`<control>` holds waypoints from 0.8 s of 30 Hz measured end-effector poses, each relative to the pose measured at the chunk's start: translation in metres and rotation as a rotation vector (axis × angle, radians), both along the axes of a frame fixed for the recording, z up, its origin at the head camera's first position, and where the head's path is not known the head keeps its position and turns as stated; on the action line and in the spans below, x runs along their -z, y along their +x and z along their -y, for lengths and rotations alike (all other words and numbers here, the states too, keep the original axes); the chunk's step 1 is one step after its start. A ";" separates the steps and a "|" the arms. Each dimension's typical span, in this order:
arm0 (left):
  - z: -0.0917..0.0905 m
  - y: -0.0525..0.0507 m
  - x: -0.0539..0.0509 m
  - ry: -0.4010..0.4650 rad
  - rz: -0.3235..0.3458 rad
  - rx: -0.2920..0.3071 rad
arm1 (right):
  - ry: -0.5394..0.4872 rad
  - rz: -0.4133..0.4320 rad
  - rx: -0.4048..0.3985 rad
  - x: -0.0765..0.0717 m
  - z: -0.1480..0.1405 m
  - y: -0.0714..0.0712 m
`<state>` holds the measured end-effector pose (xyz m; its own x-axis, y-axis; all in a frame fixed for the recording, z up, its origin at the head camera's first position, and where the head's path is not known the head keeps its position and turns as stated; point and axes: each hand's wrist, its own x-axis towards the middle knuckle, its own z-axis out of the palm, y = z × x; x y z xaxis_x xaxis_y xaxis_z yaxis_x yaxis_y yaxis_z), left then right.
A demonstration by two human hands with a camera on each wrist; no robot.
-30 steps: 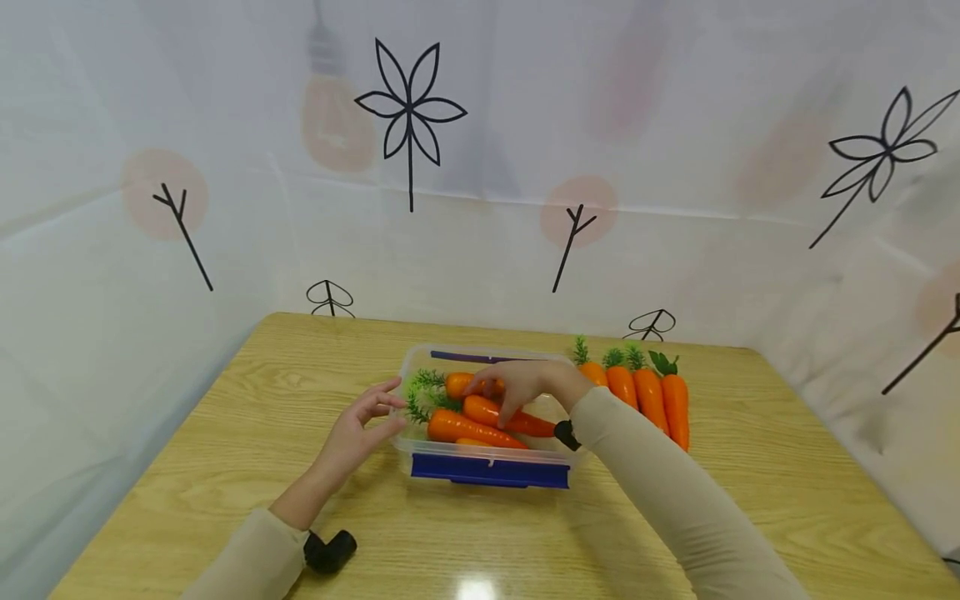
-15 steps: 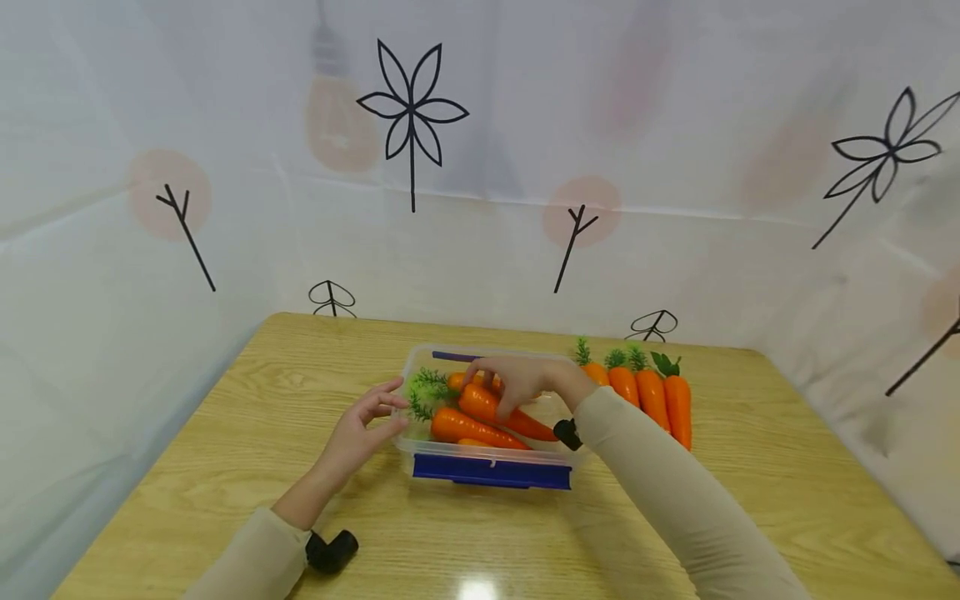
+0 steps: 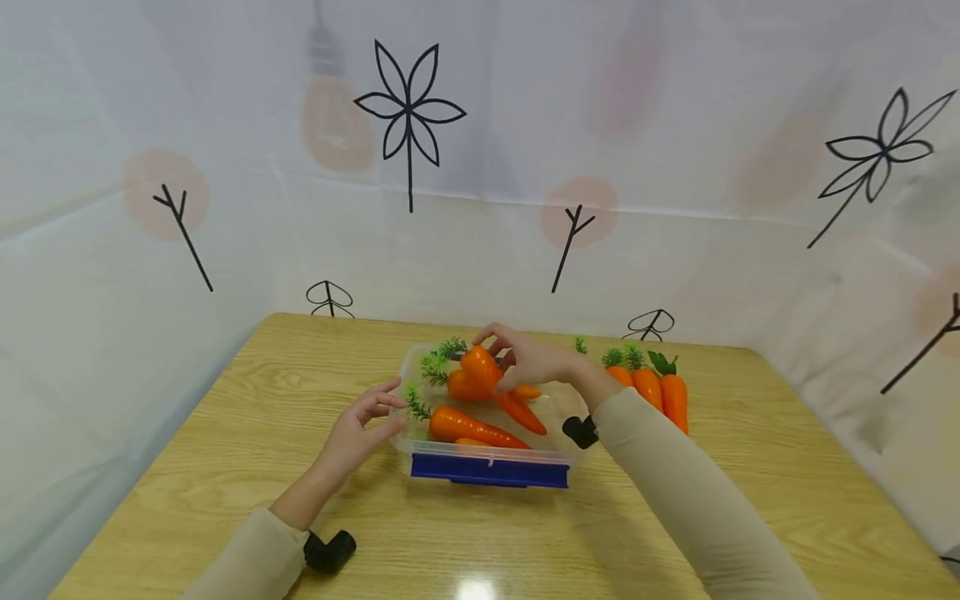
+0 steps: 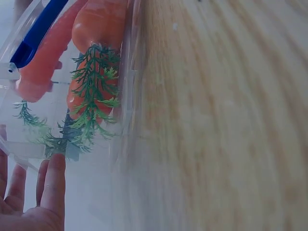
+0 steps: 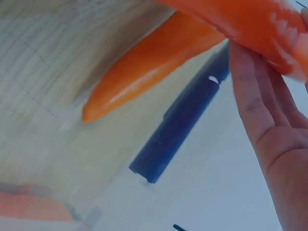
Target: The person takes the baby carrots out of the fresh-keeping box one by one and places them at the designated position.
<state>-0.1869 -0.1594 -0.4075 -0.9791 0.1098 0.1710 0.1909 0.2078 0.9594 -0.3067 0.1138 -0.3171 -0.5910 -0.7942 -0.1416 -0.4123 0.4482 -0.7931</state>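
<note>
My right hand [image 3: 536, 360] pinches an orange toy carrot [image 3: 486, 367] by its thick end, tilted above a clear plastic box [image 3: 558, 457] with blue clips; in the right wrist view the fingers [image 5: 250, 91] lie against that carrot [image 5: 240, 21]. Below it in the box are more carrots, one along the front [image 3: 468, 427] and one farther back [image 3: 463, 386], their green tops to the left. With fingers spread and relaxed, my left hand [image 3: 358, 433] is at the box's left side; in the left wrist view its fingertips [image 4: 55, 166] touch or nearly touch the wall.
Several carrots [image 3: 675, 402] with green tops lie side by side on the wooden table [image 3: 225, 467], right of the box and partly behind my right forearm. A white printed cloth [image 3: 480, 250] hangs behind the table.
My right hand has risen and moved back, lifting its carrot, whose thick end now stands higher. A rear carrot in the box shows more fully. My left hand has stayed in place.
</note>
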 end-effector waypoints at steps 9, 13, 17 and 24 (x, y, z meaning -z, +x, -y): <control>0.000 0.000 -0.001 -0.003 0.003 -0.007 | -0.158 -0.033 0.131 -0.017 -0.014 0.008; 0.000 0.000 -0.002 -0.002 -0.005 -0.008 | -0.220 -0.050 0.153 -0.023 -0.023 0.014; -0.001 0.000 -0.002 -0.002 -0.003 -0.005 | -0.284 -0.047 0.192 -0.027 -0.033 0.019; 0.001 0.000 0.001 -0.001 -0.003 -0.006 | -0.373 -0.057 0.287 -0.028 -0.055 0.024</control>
